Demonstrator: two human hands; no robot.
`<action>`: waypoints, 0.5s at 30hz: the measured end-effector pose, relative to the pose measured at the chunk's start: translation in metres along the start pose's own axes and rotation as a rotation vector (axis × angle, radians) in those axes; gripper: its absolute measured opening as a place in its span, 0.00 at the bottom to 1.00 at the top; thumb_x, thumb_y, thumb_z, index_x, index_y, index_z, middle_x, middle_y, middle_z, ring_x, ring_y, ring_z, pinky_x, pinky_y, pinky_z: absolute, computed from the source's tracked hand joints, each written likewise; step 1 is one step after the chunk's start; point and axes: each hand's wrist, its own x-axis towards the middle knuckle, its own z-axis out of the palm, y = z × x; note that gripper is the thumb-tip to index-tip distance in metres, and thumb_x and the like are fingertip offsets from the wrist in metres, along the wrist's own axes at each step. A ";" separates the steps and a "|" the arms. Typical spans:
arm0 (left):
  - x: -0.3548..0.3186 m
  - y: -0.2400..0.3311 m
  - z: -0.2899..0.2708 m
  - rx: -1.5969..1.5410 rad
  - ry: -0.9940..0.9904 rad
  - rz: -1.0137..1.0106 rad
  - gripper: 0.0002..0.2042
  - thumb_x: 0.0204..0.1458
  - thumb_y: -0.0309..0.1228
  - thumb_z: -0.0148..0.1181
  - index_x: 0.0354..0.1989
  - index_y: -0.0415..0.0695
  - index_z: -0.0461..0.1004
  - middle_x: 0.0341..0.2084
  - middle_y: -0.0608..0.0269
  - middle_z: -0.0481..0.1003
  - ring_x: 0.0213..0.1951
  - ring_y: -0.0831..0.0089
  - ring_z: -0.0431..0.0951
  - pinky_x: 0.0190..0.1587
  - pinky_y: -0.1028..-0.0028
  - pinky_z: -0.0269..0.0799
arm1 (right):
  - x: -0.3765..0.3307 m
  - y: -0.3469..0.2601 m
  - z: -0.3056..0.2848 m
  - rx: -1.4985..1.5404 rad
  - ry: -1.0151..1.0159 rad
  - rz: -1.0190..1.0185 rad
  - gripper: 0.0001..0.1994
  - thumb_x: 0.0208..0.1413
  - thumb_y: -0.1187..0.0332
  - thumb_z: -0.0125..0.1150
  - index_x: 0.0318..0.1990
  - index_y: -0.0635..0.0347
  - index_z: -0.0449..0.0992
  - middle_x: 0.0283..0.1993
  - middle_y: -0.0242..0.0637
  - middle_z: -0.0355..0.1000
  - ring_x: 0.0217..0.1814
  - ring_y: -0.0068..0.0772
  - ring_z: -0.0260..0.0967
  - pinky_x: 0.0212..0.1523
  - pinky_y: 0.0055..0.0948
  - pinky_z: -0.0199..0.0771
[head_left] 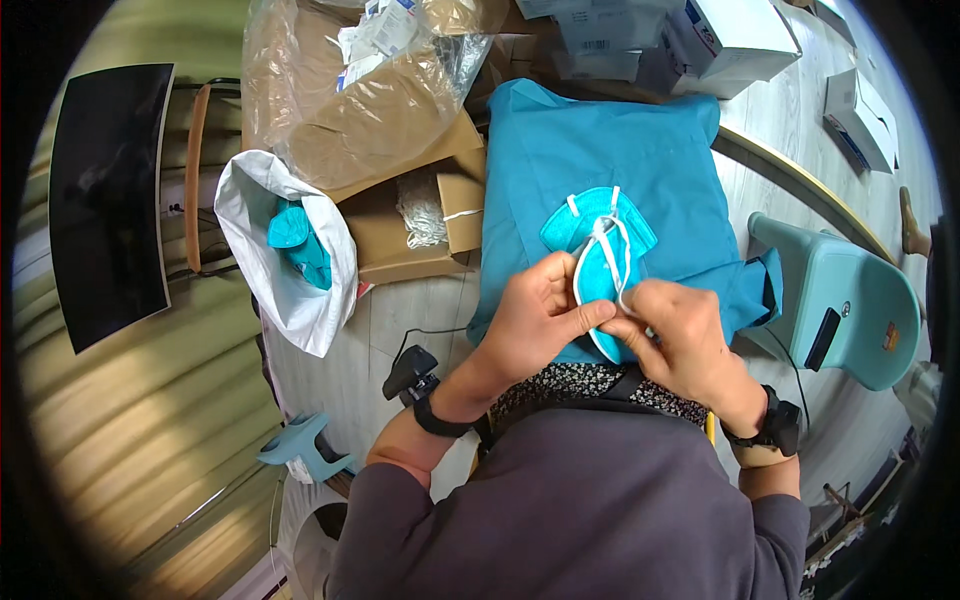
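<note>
One teal respirator mask [593,280] was held over the near edge of a teal cloth [540,150], around the middle. The left hand [540,315] had its thumb and fingers closed on the mask's left rim; the right hand [680,335] had its fingers pinched together on the lower end of a white strap [627,262]. A second mask [570,228] lay just beyond, partly hidden. Past the cloth's left edge stood a cardboard box [390,235] and a white bag [245,240] containing teal items [300,245].
</note>
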 end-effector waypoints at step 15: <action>-0.025 0.043 -0.029 1.228 -0.141 0.613 0.12 0.38 0.18 0.64 0.34 0.45 0.81 0.33 0.62 0.77 0.30 0.68 0.76 0.31 0.72 0.70 | -0.006 0.037 -0.060 1.202 0.276 0.548 0.10 0.65 0.61 0.52 0.44 0.59 0.70 0.19 0.20 0.55 0.18 0.10 0.47 0.16 0.13 0.48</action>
